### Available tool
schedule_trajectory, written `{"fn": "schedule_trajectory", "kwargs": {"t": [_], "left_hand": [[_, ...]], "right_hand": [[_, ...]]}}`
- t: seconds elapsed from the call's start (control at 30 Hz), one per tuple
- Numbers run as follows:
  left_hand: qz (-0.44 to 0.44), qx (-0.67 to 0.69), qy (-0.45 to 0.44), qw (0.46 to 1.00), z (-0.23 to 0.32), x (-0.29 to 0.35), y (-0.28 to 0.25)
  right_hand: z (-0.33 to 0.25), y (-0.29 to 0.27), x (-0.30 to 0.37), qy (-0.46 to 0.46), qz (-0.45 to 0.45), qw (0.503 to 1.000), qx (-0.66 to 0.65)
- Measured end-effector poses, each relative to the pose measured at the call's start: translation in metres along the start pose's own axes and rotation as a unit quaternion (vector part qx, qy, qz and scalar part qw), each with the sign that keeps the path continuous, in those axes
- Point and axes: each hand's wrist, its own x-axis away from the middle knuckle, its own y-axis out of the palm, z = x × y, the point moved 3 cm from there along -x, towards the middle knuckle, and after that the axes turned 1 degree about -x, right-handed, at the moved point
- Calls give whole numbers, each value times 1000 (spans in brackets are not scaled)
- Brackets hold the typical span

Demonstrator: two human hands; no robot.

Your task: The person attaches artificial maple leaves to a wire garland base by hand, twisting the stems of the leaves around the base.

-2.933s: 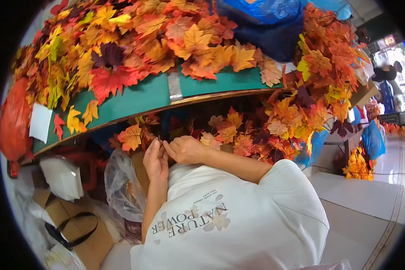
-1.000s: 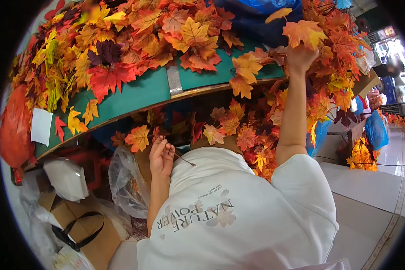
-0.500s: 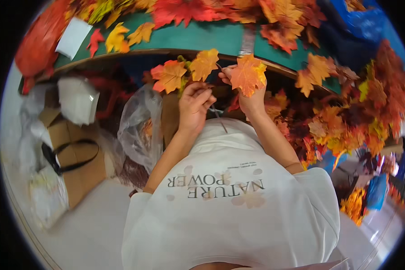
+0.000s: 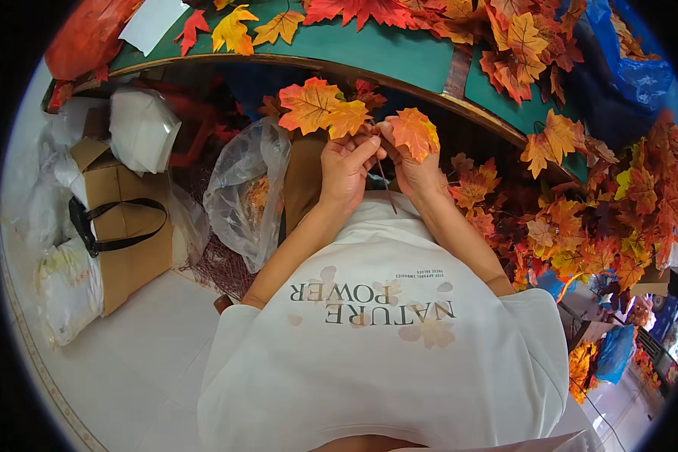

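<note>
My left hand (image 4: 345,172) is closed, thumb against fingertips, at the base of a spray of orange and yellow artificial maple leaves (image 4: 309,104). Right beside it, my right hand (image 4: 418,175) pinches near a single orange maple leaf (image 4: 415,134), which covers part of its fingers. The fingertips of both hands meet, or nearly so, where the stems come together; exactly how the stems lie there is hidden. A thin brown stem (image 4: 386,184) hangs down between the hands, in front of my white shirt.
A green-topped table (image 4: 399,56) curves across beyond my hands, with loose maple leaves (image 4: 233,29) on it. Leaf bunches (image 4: 572,218) pile up at the right. On the left stand a cardboard box (image 4: 132,245) with a black strap and a clear plastic bag (image 4: 248,196).
My hands have come together from a small gap. The leaf spray and the single leaf are now closer to each other. The whole view has also shifted a little.
</note>
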Motion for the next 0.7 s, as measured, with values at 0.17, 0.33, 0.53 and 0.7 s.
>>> {"fn": "schedule_trajectory", "kwargs": {"t": [0.17, 0.33, 0.53, 0.7], "left_hand": [[7, -8, -18, 1000, 2, 1, 3], [11, -16, -11, 1000, 1, 1, 4], [5, -14, -1, 1000, -2, 0, 0], [16, -36, 9, 999, -2, -1, 0]], "right_hand": [[-2, 1, 0, 22, 4, 998, -52], [2, -2, 1, 26, -13, 999, -41], [5, -3, 6, 12, -16, 999, -42], [16, -13, 6, -6, -38, 996, -76]]}}
